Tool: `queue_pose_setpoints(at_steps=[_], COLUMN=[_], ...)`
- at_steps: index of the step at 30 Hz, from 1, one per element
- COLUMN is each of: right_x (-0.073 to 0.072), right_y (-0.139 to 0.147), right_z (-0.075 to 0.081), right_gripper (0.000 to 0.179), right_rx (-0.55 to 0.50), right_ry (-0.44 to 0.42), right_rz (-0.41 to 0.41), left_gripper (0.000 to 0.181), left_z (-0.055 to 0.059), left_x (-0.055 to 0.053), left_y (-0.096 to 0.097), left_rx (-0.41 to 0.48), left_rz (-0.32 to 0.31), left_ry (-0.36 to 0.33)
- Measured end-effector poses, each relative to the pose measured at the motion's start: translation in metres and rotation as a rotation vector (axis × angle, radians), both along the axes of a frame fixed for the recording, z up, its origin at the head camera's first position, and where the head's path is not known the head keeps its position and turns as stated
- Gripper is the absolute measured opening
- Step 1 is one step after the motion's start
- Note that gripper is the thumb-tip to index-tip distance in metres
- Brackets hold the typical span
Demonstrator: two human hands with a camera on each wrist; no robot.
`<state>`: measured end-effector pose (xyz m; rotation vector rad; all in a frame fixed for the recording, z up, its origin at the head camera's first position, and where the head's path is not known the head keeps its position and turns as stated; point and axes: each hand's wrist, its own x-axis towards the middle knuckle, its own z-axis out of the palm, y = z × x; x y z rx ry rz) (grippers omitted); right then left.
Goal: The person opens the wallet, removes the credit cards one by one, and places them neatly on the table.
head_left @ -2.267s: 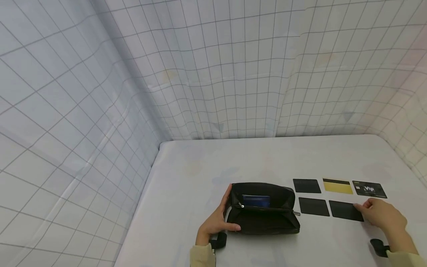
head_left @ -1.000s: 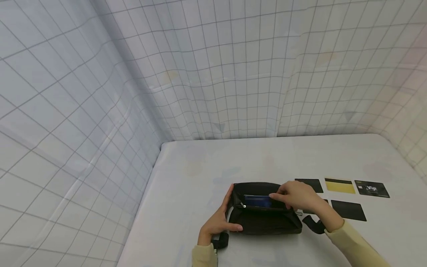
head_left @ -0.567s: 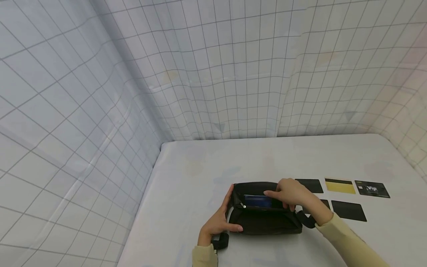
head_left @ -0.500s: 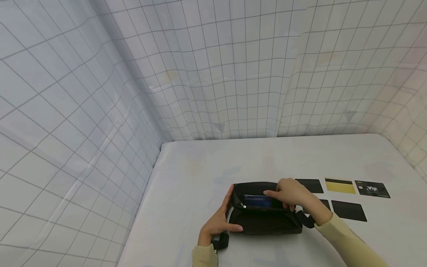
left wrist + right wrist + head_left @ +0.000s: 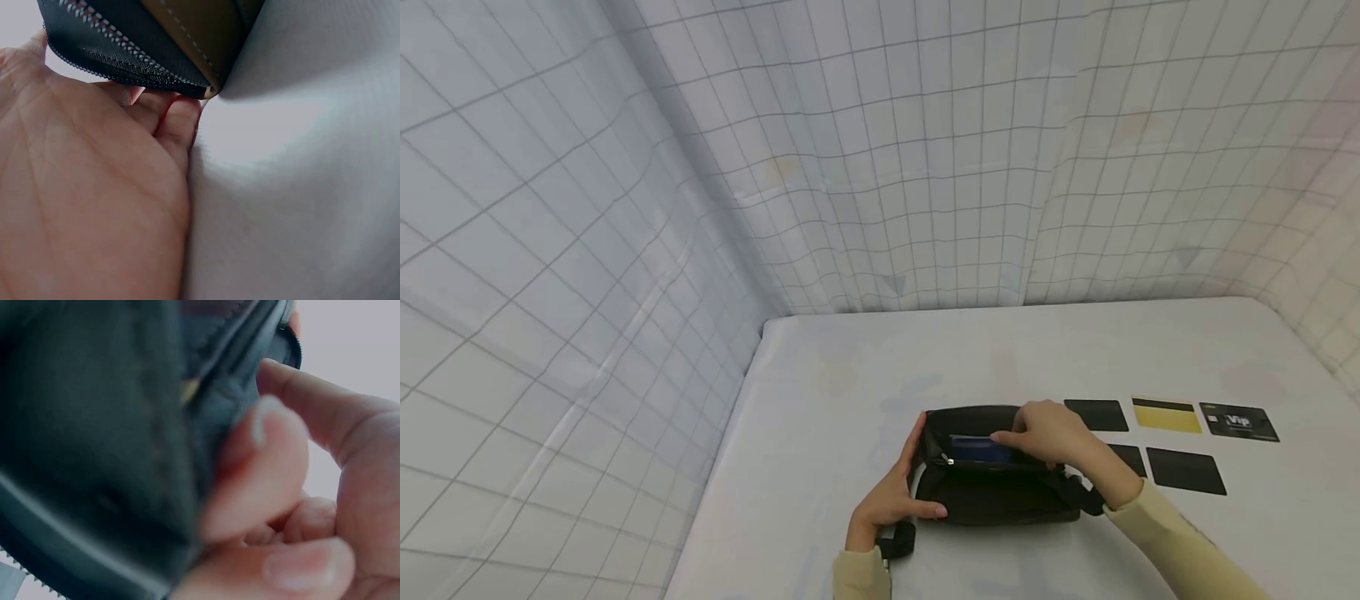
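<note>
A black zip wallet (image 5: 1000, 500) lies spread wide on the white table, a blue card (image 5: 977, 450) standing in its middle section. My left hand (image 5: 883, 500) grips the wallet's left end, thumb along the front and fingers round the back. In the left wrist view, those fingers sit under the zipped corner. My right hand (image 5: 1051, 429) reaches into the right half; its thumb overlaps the blue card's upper right corner. Seen from the right wrist, bent fingers (image 5: 269, 469) pinch the wallet's inner divider opposite the thumb, and a small yellow edge shows inside. Deeper fingertips are hidden.
Right of the wallet lie two rows of cards: a black card (image 5: 1096, 415), a gold card (image 5: 1167, 416) and a Vip card (image 5: 1238, 422) behind, two black ones in front. The right wrist partly covers one front card (image 5: 1129, 458). Gridded white cloth (image 5: 880, 208) walls the table.
My right hand has left the front black card at the right and come across to the wallet. Lately it has slid slightly left inside. The left hand keeps its grip.
</note>
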<state>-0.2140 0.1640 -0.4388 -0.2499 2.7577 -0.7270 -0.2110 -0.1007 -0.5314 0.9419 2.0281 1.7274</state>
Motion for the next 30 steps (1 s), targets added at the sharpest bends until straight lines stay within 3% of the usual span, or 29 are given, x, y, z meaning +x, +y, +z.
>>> queue_pose_setpoints(at_steps=[7, 18, 22, 30], right_x=[-0.002, -0.005, -0.006, -0.005], right_y=[-0.002, 0.000, 0.000, -0.002], right_z=[-0.006, -0.011, -0.011, -0.011], right_gripper=[0.032, 0.022, 0.019, 0.018], right_rx=[-0.006, -0.129, -0.166, -0.210], right_ry=[0.006, -0.008, -0.021, -0.026], right_rz=[-0.021, 0.003, 0.019, 0.038], left_gripper=[0.116, 0.115, 0.116, 0.120], left_z=[0.001, 0.002, -0.004, -0.029], left_x=[0.000, 0.000, -0.002, -0.010], left_y=[0.000, 0.001, 0.002, 0.000], left_rx=[-0.012, -0.005, -0.009, -0.041], left_rz=[0.005, -0.008, -0.005, 0.018], left_ry=[0.005, -0.009, 0.008, 0.019])
